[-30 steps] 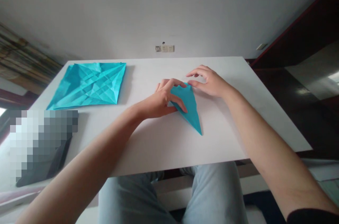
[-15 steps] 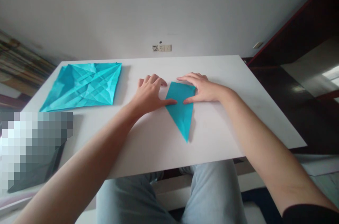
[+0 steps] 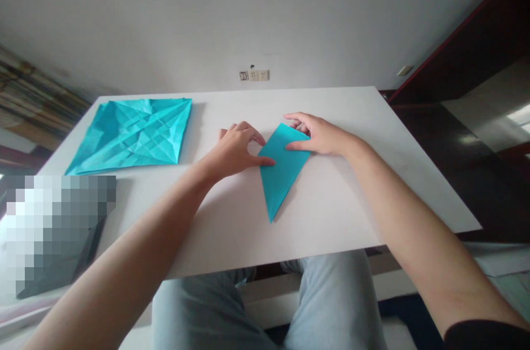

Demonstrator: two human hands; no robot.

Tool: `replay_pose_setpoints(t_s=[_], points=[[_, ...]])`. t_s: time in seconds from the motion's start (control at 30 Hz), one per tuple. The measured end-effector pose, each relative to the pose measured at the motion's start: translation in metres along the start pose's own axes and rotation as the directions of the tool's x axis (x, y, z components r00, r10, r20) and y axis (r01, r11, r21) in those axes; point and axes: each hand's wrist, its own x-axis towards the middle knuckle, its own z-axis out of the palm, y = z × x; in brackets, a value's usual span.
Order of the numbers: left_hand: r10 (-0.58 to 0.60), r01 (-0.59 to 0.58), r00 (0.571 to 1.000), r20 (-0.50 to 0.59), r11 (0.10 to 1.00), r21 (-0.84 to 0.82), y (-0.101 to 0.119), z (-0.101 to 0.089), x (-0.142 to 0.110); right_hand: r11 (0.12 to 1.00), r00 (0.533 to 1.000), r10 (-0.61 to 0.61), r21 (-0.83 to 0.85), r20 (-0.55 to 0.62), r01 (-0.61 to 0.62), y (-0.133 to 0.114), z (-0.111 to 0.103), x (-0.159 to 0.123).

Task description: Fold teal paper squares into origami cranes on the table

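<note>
Holding folded, kite-shaped turquoise paper (image 3: 285, 173) near middle of white table (image 3: 339, 217), pinched on side toward table's right end by right hand (image 3: 323, 134), thumbed on opposite side by curled left hand (image 3: 238, 154), cannot tell if gripping, with creased turquoise sheet (image 3: 132, 134) at table's far left.

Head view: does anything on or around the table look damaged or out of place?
Nothing looks spilled. The turquoise sheet at the left of the table stands out: it is crisscrossed with creases, while the folded turquoise paper looks smooth. On the wall, a small dark spot shows above the sockets.
</note>
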Motion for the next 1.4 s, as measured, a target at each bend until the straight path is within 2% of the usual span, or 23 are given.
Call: replay_pose_setpoints(t_s=[0.1, 0.23, 0.4, 0.6, 0.73, 0.93, 1.07, 1.17, 1.3, 1.4], points=[[-0.012, 0.013, 1.0, 0.006, 0.998, -0.059, 0.0, 0.001, 0.002, 0.988, 0.999, 0.039, 0.152, 0.005, -0.04, 0.003, -0.001, 0.001], [-0.04, 0.038, 0.999, -0.014, 0.988, -0.149, -0.004, -0.002, 0.003, 0.936, 0.99, 0.002, 0.348, 0.144, -0.052, -0.004, -0.005, 0.001], [-0.028, 0.021, 0.998, -0.061, 0.994, -0.112, -0.009, -0.006, 0.005, 0.983, 0.993, 0.003, 0.182, 0.119, -0.024, -0.009, -0.011, 0.001], [-0.02, 0.011, 0.995, -0.098, 0.995, -0.101, -0.014, -0.003, 0.009, 0.996, 0.994, 0.068, 0.045, 0.084, -0.072, 0.004, -0.026, -0.002], [-0.005, -0.011, 0.992, -0.122, 0.991, -0.132, -0.018, -0.002, 0.01, 0.985, 0.993, 0.087, 0.143, 0.075, -0.097, 0.009, -0.032, -0.003], [-0.039, -0.016, 0.981, -0.191, 0.96, -0.281, -0.022, -0.001, 0.012, 0.955, 0.997, 0.073, 0.291, -0.018, -0.065, 0.017, -0.026, 0.002], [-0.048, -0.025, 0.987, -0.155, 0.899, -0.438, -0.018, -0.002, 0.011, 0.925, 0.996, 0.05, 0.38, -0.077, -0.017, 0.016, -0.021, 0.004], [-0.047, -0.022, 0.992, -0.117, 0.846, -0.533, -0.013, -0.002, 0.01, 0.895, 0.999, 0.017, 0.447, -0.038, 0.002, 0.012, -0.016, 0.004], [-0.092, -0.017, 0.982, -0.167, 0.828, -0.56, -0.011, -0.002, 0.01, 0.877, 1.0, -0.006, 0.481, 0.001, 0.005, 0.006, -0.013, 0.004], [-0.117, -0.03, 0.976, -0.183, 0.764, -0.645, -0.01, -0.004, 0.01, 0.861, 1.0, -0.014, 0.509, 0.002, 0.011, 0.005, -0.013, 0.003]])
